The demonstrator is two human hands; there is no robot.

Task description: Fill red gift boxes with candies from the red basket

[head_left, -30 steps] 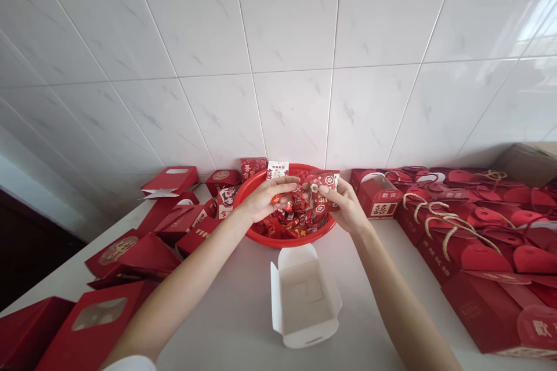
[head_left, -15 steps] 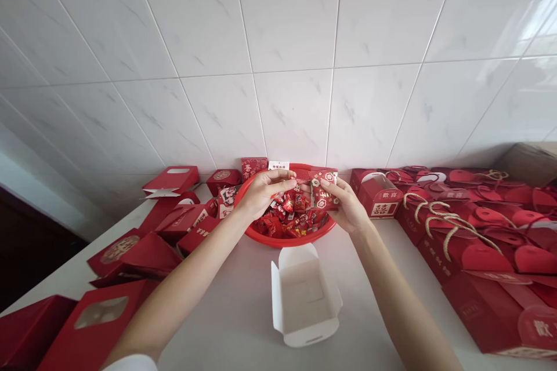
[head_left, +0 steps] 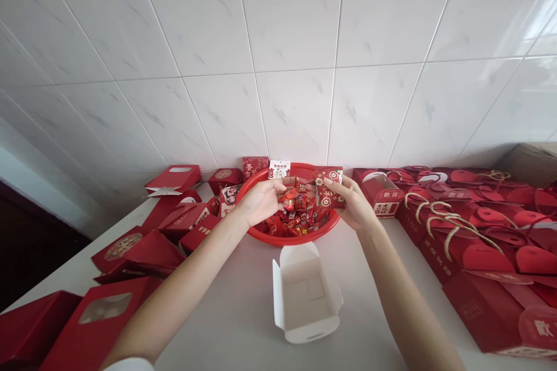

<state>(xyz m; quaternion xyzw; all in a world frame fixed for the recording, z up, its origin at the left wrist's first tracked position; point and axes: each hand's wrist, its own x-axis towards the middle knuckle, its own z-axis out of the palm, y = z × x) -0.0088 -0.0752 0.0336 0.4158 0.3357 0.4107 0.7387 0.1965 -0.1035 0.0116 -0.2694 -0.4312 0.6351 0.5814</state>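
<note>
My left hand (head_left: 261,204) is above the left part of a red plastic basket (head_left: 261,239), its fingers closed on a small shiny red wrapped candy (head_left: 289,197). Between the thumb and fingers of my right hand (head_left: 354,204) is a larger red packet (head_left: 328,188) printed with white flowers and characters, held upright over the basket's right side. Several red wrapped candies (head_left: 300,223) lie in the basket beneath both hands. Nearer to me, an open box (head_left: 307,295) with a white inside stands on the table, its flaps spread.
Red gift boxes (head_left: 104,319) are scattered along the left side. On the right stand rows of red boxes (head_left: 470,243) with rope handles. Behind the basket, a white card (head_left: 279,169) and a red box (head_left: 255,164) stand near the tiled wall (head_left: 296,116). A brown carton (head_left: 526,162) is at the back right.
My hands have moved apart: the left a little down and left, the right slightly to the right with the packet. The candy in my left fingers now shows more clearly.
</note>
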